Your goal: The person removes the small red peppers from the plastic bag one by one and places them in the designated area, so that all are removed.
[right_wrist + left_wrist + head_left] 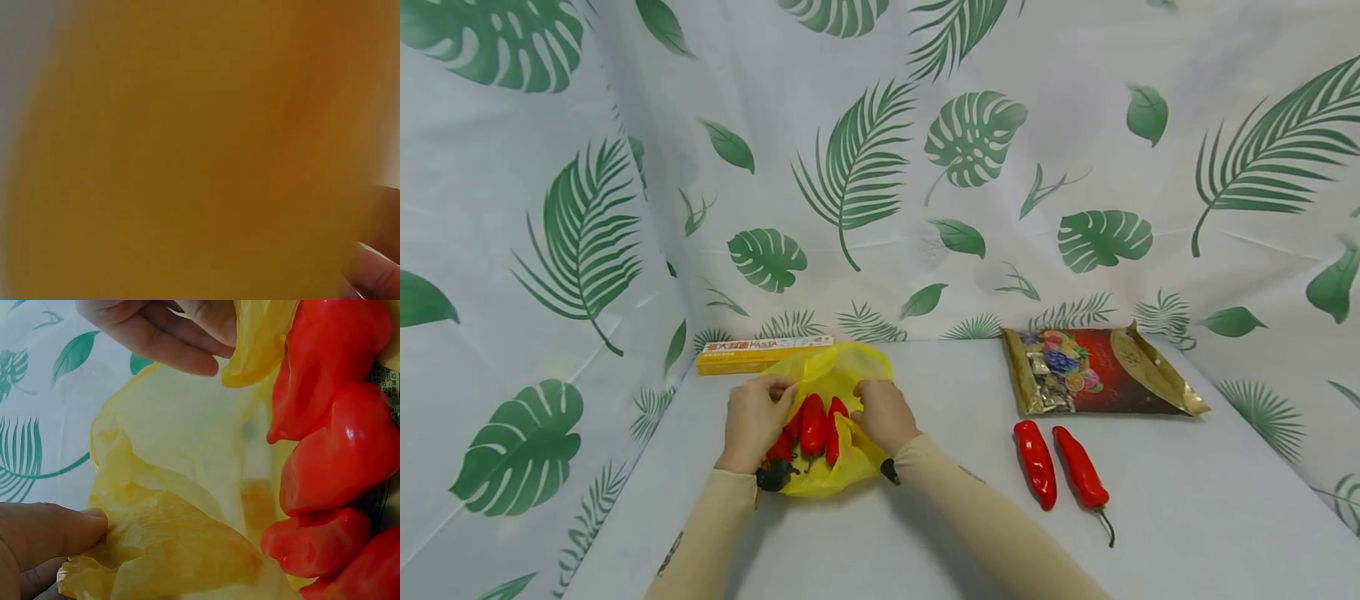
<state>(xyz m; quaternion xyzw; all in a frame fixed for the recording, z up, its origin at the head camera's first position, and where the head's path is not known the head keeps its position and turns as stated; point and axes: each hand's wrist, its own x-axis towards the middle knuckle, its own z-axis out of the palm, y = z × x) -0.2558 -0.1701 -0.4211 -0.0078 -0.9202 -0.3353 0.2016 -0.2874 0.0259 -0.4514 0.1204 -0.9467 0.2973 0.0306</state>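
Observation:
A thin yellow plastic bag (842, 367) lies spread with its mouth held apart between both hands. Several red peppers (812, 425) are in it, lying side by side. My left hand (754, 422) pinches the bag's left edge between thumb and fingers; in the left wrist view its thumb (69, 528) presses on the crumpled film. Opposite, my right hand (886, 414) grips the right edge, and its fingers (165, 337) show at the top of the left wrist view. Blurred yellow film (187, 150) fills most of the right wrist view, with fingertips (375, 275) at its lower right.
Two more red peppers, one (1036, 464) without a visible stem and one (1081, 469) with a long stem, lie on the white table (955, 500) to the right. Behind them is a red and gold packet (1112, 371). A pasta box (737, 357) lies behind the bag.

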